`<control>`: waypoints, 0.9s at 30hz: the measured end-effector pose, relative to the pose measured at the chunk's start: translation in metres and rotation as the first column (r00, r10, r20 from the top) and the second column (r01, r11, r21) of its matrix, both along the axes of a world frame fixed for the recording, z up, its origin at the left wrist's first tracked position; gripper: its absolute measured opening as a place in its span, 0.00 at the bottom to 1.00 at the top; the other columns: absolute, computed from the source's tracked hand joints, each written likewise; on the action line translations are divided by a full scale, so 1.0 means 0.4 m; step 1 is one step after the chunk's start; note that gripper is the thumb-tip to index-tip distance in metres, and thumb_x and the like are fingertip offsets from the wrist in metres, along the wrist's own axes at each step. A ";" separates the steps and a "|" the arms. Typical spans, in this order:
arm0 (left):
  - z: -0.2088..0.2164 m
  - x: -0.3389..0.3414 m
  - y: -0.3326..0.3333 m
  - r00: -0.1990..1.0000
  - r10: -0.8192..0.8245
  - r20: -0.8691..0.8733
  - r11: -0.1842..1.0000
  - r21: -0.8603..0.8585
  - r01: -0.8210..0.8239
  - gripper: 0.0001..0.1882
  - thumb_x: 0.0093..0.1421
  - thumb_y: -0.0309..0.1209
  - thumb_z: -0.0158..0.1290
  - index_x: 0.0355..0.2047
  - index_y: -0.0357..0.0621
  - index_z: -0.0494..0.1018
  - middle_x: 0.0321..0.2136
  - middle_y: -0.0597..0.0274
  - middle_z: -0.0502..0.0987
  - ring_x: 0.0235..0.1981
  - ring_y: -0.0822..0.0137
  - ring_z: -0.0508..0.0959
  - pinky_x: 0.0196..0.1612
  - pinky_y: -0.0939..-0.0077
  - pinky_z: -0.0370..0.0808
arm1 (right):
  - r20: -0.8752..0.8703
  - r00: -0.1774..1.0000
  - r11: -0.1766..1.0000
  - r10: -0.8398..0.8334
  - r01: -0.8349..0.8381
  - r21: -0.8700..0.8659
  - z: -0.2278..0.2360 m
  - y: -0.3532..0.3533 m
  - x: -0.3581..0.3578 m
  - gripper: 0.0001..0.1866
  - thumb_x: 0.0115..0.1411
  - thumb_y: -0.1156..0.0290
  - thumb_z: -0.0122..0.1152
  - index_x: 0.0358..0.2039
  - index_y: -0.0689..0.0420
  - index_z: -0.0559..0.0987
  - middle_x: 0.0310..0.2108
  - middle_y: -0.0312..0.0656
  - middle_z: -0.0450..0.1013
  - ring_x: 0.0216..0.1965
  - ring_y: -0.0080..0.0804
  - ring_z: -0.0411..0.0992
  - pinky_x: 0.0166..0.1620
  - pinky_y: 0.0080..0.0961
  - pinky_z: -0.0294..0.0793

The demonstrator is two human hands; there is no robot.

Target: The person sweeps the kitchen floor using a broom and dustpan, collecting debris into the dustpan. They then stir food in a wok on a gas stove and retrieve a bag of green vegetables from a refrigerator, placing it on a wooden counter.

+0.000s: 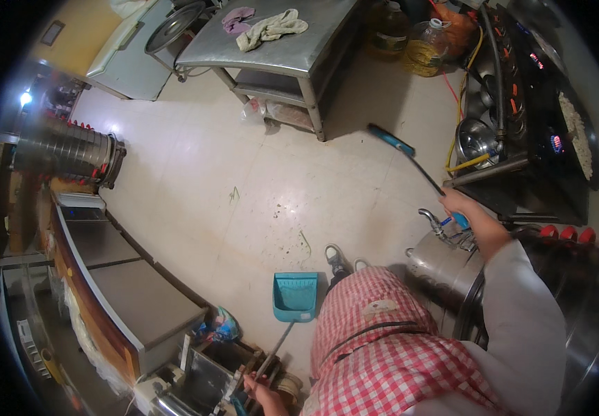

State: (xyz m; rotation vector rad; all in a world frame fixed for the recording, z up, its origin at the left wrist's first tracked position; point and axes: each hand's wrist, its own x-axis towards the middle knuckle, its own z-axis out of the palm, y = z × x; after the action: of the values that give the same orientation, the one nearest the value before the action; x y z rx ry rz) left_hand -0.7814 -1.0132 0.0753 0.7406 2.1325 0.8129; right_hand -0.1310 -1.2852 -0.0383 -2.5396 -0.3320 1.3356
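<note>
My right hand [457, 202] is wrapped round the dark handle of a broom, out to the right. The broom's teal head [391, 139] is at the far end, close to the floor near the metal table. At the lower left, my left hand [258, 388] closes on the long handle of a teal dustpan [295, 297]. The pan faces away from me on the floor, left of my shoe [335, 257]. Beyond it lie scattered dark crumbs [282, 215] and a few thin green scraps [305, 243].
A steel table [258, 48] with cloths [271, 30] stands at the far side. On the right are a stove with a pan of food [575, 135] and a metal pot with a tap [445, 260]. Low counters [143, 298] line the left, with stacked round steamers [63, 151] beyond.
</note>
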 end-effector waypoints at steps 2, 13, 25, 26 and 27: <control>0.016 0.017 -0.006 0.997 -0.070 0.026 0.998 0.001 0.070 0.14 0.61 0.44 0.45 0.29 0.46 0.67 0.24 0.68 0.71 0.17 0.75 0.68 0.18 0.85 0.63 | 0.062 0.844 0.838 0.533 -0.516 -0.178 -0.193 -0.009 0.002 0.32 0.53 0.71 0.53 0.58 0.59 0.56 0.31 0.55 0.71 0.22 0.41 0.70 0.24 0.35 0.71; 0.015 -0.097 -0.097 0.999 0.037 0.017 0.999 0.016 -0.037 0.12 0.61 0.43 0.46 0.30 0.49 0.65 0.25 0.69 0.72 0.17 0.76 0.68 0.18 0.87 0.62 | -0.420 0.858 0.888 -0.295 0.409 0.212 0.111 0.135 -0.467 0.32 0.57 0.70 0.50 0.61 0.56 0.52 0.25 0.46 0.69 0.17 0.31 0.66 0.19 0.32 0.68; -0.029 -0.281 -0.138 0.996 -0.062 0.067 0.997 -0.052 0.066 0.13 0.60 0.43 0.46 0.32 0.47 0.67 0.29 0.68 0.71 0.19 0.75 0.68 0.21 0.86 0.64 | -0.254 0.923 0.954 -0.290 0.299 -0.004 -0.089 -0.065 -0.667 0.36 0.55 0.73 0.48 0.61 0.60 0.42 0.24 0.51 0.69 0.18 0.35 0.68 0.19 0.33 0.69; -0.032 -0.295 -0.150 0.998 -0.033 0.061 0.998 -0.048 0.036 0.13 0.60 0.43 0.46 0.33 0.46 0.67 0.30 0.68 0.71 0.19 0.75 0.69 0.21 0.85 0.64 | -0.399 0.857 0.938 -0.325 0.347 -0.017 0.016 0.018 -0.733 0.40 0.53 0.75 0.48 0.61 0.63 0.39 0.27 0.53 0.71 0.21 0.38 0.72 0.23 0.34 0.72; -0.040 -0.290 -0.144 0.997 -0.034 0.070 0.998 -0.046 0.037 0.14 0.60 0.43 0.46 0.33 0.46 0.67 0.30 0.68 0.71 0.20 0.75 0.69 0.21 0.85 0.64 | -0.368 0.876 0.937 -0.311 0.347 0.035 0.008 0.038 -0.803 0.37 0.54 0.75 0.47 0.61 0.64 0.43 0.28 0.54 0.71 0.21 0.38 0.71 0.24 0.35 0.72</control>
State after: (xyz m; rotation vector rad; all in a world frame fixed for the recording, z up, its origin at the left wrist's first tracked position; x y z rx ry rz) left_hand -0.8975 -1.0707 0.0592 0.7137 2.0644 0.7565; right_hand -0.4520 -1.2701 -0.0352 -2.0904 0.1026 1.5542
